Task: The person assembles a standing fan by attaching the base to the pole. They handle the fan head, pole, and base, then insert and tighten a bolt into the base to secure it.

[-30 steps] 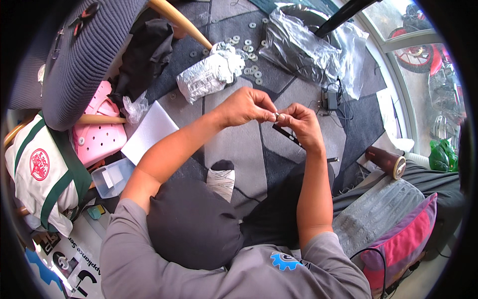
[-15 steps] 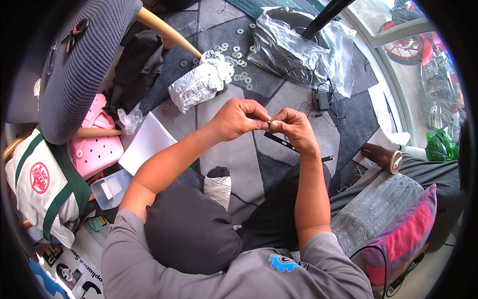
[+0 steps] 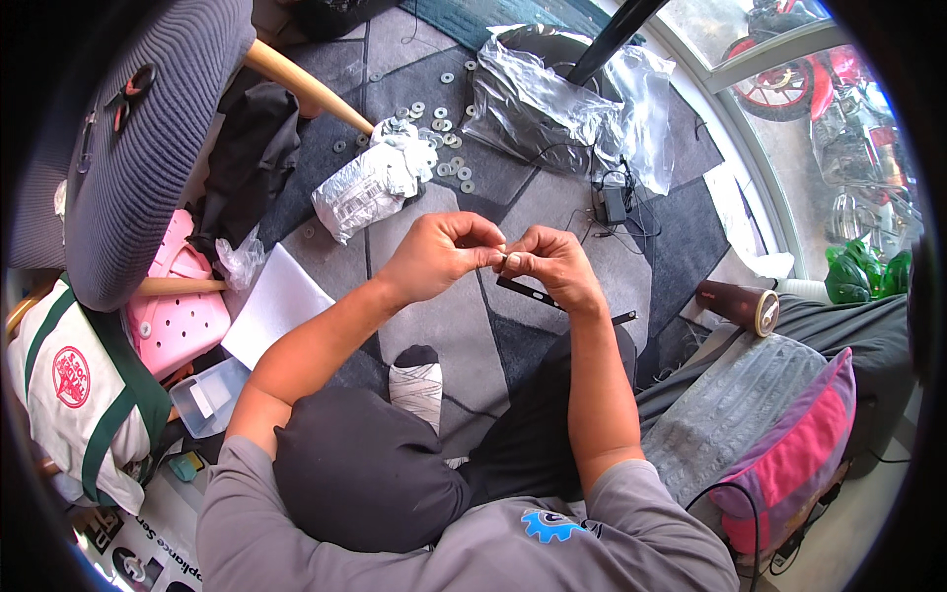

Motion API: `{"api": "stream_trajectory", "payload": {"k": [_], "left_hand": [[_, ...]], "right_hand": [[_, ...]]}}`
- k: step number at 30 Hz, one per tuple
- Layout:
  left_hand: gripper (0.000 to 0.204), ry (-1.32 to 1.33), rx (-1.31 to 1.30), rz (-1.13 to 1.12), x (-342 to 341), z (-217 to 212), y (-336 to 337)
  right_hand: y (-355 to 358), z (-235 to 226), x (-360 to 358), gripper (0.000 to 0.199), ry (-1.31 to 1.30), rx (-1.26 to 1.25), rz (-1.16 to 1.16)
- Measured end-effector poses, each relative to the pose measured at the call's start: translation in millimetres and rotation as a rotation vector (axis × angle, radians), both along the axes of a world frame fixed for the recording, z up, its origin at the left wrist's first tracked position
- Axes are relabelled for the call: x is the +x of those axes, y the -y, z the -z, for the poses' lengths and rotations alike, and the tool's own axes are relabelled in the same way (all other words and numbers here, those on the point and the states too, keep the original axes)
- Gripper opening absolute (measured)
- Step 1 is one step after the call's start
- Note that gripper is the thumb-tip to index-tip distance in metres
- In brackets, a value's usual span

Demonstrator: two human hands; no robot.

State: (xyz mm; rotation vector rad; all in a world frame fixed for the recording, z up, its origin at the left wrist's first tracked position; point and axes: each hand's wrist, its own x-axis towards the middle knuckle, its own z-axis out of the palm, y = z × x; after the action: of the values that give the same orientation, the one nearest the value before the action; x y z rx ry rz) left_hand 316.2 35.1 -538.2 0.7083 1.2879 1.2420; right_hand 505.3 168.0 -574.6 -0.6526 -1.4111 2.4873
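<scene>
1. The left hand (image 3: pixel 434 255) and the right hand (image 3: pixel 552 264) meet fingertip to fingertip above the person's lap, both pinched shut on something too small to make out between them.
2. The right hand also grips a thin black rod (image 3: pixel 567 304), which slants down to the right from under its fingers, its free end past the right forearm.
3. At the far left, a white tote bag with green straps (image 3: pixel 79 395) sits beside a pink perforated clog (image 3: pixel 178 316).
4. Just right of the clog, a white sheet of paper (image 3: pixel 276 301) lies on the grey patterned rug (image 3: pixel 444 326), with a small clear plastic box (image 3: pixel 207 395) below it.
5. Above the left hand, a crumpled clear plastic packet (image 3: pixel 370 187) rests on the rug, with loose metal washers (image 3: pixel 439 123) scattered around its top end.
6. Below the hands, a foot in a grey and white sock (image 3: pixel 419 380) shows between the person's dark-clad legs.
7. Beyond the right hand, a large clear plastic bag (image 3: pixel 562 99) lies spread on the rug, a small black charger with cables (image 3: pixel 614 205) near its lower edge.
8. At the right, a brown cylinder with a pale end (image 3: pixel 738 304) lies on its side, well apart from the hands, and a pink and grey cushion (image 3: pixel 779 434) sits lower down.
</scene>
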Motion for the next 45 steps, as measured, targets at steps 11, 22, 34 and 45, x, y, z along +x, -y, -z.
{"api": "stream_trajectory", "payload": {"k": [11, 22, 34, 45], "left_hand": [[0.017, -0.008, -0.024, 0.057, -4, 0, 0], [0.015, -0.365, -0.014, 0.210, -10, -16, -2], [0.014, -0.277, 0.069, 0.117, -8, -32, -4], [0.012, -0.770, 0.416, -0.028, 22, -85, -9]], "right_hand": [[1, -2, -2, 0.015, -0.014, 0.072, 0.032], [3, -2, 1, 0.017, 0.062, 0.174, 0.001], [7, -3, -2, 0.015, -0.136, -0.062, 0.051], [4, -38, 3, 0.014, -0.239, 0.009, 0.212]]}}
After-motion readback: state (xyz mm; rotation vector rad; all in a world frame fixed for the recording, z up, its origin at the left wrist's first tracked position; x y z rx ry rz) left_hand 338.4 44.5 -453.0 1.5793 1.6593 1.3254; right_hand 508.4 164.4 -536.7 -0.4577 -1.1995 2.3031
